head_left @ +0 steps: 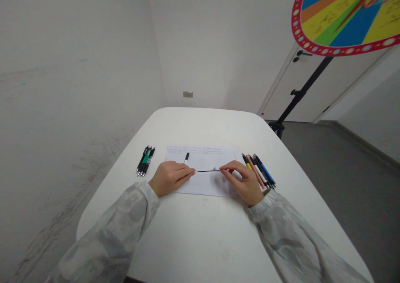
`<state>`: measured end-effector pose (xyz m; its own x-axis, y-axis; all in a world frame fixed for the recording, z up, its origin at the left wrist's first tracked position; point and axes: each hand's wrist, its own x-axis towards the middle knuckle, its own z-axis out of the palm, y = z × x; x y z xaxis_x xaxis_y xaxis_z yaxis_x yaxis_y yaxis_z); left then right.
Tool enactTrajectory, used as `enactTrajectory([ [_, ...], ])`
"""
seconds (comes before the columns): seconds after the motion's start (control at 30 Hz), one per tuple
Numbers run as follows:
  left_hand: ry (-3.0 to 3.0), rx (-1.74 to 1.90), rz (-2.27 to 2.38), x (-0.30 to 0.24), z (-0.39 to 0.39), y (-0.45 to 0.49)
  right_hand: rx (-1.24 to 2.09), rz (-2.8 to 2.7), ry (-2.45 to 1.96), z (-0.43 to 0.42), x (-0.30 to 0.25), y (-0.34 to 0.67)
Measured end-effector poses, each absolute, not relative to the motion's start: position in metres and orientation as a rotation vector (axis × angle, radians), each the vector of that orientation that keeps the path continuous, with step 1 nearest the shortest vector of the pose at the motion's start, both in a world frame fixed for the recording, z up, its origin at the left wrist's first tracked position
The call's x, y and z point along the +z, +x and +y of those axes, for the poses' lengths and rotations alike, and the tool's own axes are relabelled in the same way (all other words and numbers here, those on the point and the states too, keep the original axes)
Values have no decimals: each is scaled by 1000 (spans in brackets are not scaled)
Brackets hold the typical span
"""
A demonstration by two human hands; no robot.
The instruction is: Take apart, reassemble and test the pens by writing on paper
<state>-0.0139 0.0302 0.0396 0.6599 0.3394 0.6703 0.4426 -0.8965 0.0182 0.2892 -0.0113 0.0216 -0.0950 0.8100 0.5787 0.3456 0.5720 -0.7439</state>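
A thin dark pen refill (208, 171) stretches level between my two hands, above a sheet of paper (203, 187). My left hand (173, 176) has its fingers pressed together at the refill's pale left end; whether another part sits inside that pinch is hidden. With thumb and forefinger my right hand (241, 180) pinches the other end. A tiny grey piece (214, 169) shows just behind the refill, too small to name. Behind my left fingers lies a white pen part with a black end (187, 156), its lower portion covered by the hand.
Several black and green pens (146, 161) lie at the left of the white table (206, 126). A row of pens (258, 170) in mixed colours lies by my right wrist. Handwriting runs along the paper's top. A colourful wheel (340, 20) on a black stand is beyond the table's right side.
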Motion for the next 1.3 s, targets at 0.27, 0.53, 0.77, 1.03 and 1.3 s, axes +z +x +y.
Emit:
enactTrajectory([
  [0.27, -2711, -1045, -701, 37, 30, -15, 519, -1694, -983, -12, 22, 289],
  [0.53, -2690, -1071, -785, 43, 28, -14, 417, -1599, -1065, -11, 24, 289],
  [0.77, -2593, -1001, -809, 47, 28, -12, 245, -1714, -1058, -15, 29, 286],
  [1.03, -2604, -763, -870, 45, 24, 1, -108, -2100, -1069, -18, 29, 272],
  [1.3, -2744, -593, -855, 39, 19, 13, -175, -2256, -1130, -16, 28, 264],
])
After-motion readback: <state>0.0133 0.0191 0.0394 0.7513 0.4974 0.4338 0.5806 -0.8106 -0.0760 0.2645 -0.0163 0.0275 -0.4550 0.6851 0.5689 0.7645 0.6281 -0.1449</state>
